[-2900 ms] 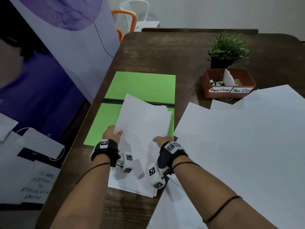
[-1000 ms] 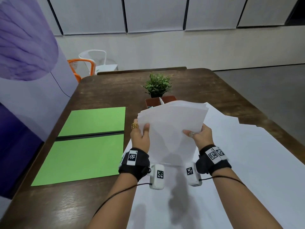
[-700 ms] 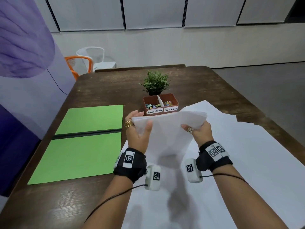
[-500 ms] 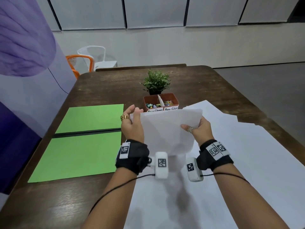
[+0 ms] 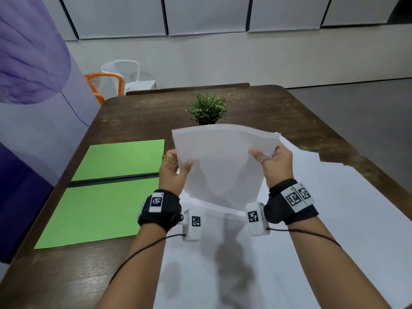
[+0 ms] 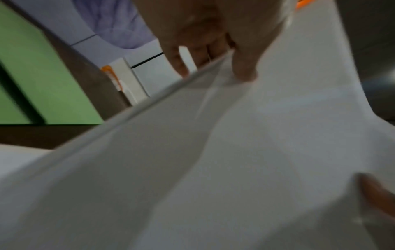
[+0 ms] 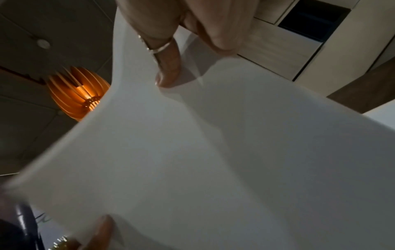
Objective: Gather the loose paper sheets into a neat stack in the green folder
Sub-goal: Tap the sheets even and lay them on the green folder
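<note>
Right now both hands are up off the table with the sheaf of paper sheets (image 5: pixel 220 166) held between them, standing nearly on end and bowed a little at the top. The left hand (image 5: pixel 172 172) pinches the sheaf's left edge, thumb on the near face and fingers (image 6: pixel 181 67) behind; the right hand (image 5: pixel 275 162) pinches the right edge the same way, its ringed thumb (image 7: pixel 169 67) pressed on the near face. The sheets' lower edge hangs between the two wrists, above a large white sheet (image 5: pixel 334 241) spread over the table (image 5: pixel 138 117).

Off to the left of the left hand, well apart from the sheaf, the green folder (image 5: pixel 104 195) lies open and flat on the wood, its two green leaves parted by a dark spine, with no paper on it. Bare dark tabletop runs between the folder's near edge and the left forearm.

Straight beyond the grip, just behind the top edge of the sheaf, a small potted plant (image 5: pixel 208 108) pokes up; its pot is mostly hidden by the paper. More white sheets (image 5: pixel 310 157) jut out past the right hand. Further back to the left stand an orange chair (image 5: pixel 104 83) and a white chair (image 5: pixel 124 72), and a big purple-and-white board (image 5: pixel 33 85) leans beside the table.
</note>
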`<state>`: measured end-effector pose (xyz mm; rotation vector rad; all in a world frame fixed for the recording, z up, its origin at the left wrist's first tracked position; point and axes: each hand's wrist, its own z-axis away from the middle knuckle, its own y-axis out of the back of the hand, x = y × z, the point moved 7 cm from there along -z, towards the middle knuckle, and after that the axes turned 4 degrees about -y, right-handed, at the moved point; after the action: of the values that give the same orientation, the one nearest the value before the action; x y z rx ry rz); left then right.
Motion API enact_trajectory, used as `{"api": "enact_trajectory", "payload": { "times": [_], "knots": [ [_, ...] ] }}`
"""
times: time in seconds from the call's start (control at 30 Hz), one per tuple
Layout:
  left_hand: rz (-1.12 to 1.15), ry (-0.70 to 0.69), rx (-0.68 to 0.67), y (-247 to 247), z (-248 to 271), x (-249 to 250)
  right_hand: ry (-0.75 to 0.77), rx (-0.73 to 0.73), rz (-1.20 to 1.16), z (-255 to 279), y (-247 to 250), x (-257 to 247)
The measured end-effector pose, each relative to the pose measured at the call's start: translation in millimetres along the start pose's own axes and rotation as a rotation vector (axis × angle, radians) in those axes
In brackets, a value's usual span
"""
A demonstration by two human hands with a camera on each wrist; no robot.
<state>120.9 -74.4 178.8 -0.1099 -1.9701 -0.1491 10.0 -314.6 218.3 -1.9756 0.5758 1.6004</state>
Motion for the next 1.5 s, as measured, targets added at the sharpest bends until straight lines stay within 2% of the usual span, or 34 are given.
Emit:
{"api": "enact_trajectory", "payload": {
  "times": [0.1,0.2,0.27,0.4,0.5,0.6,0.7,0.83,1.03,1.2,1.33,1.5],
  "knots": [
    [-0.192,-0.109,0.148,1.5,-2.5,11.5,0.073,0.028,-0.033,-2.7,-7.4,-16.0],
    [-0.208,-0.158,0.197,-5.1,8.3,20.1,0.110,0.029,-0.065,-1.1,-16.0,-14.9],
    [-0.253,-0.182,0.206,-8.9,19.8,15.1,0.104,-0.008,-0.008,2.4,-23.0,-2.9],
    [-0.239,-0.035,0.161,-7.8,40.4,-25.2,0.020,-0.132,0.165,9.5,-35.4,39.4],
    [-0.225,0.045,0.162,-5.6,44.1,-44.2,-0.059,-0.132,0.126,8.5,-39.5,55.9],
    [-0.269,0.035,0.193,-7.1,39.2,-40.7,-0.104,-0.056,0.051,0.8,-38.3,57.1],
    [-0.304,-0.020,0.227,-9.6,33.4,-28.1,-0.086,0.018,0.041,-4.3,-35.0,54.0],
    [-0.310,-0.086,0.244,-8.2,32.5,-17.3,-0.054,0.043,0.001,-8.5,-28.4,46.2],
    [-0.267,-0.016,0.249,2.4,33.7,-45.3,-0.180,0.003,0.026,-10.8,-23.2,70.9],
    [-0.301,-0.018,0.235,3.5,29.7,-50.2,-0.150,-0.065,0.004,-13.9,-30.4,65.0],
    [-0.302,-0.034,0.242,3.3,27.3,-50.2,-0.104,-0.009,-0.068,-16.6,-32.5,39.0],
    [-0.208,0.004,0.227,3.4,25.1,-54.0,-0.132,0.120,-0.091,-35.4,-40.9,20.0]
  ]
}}
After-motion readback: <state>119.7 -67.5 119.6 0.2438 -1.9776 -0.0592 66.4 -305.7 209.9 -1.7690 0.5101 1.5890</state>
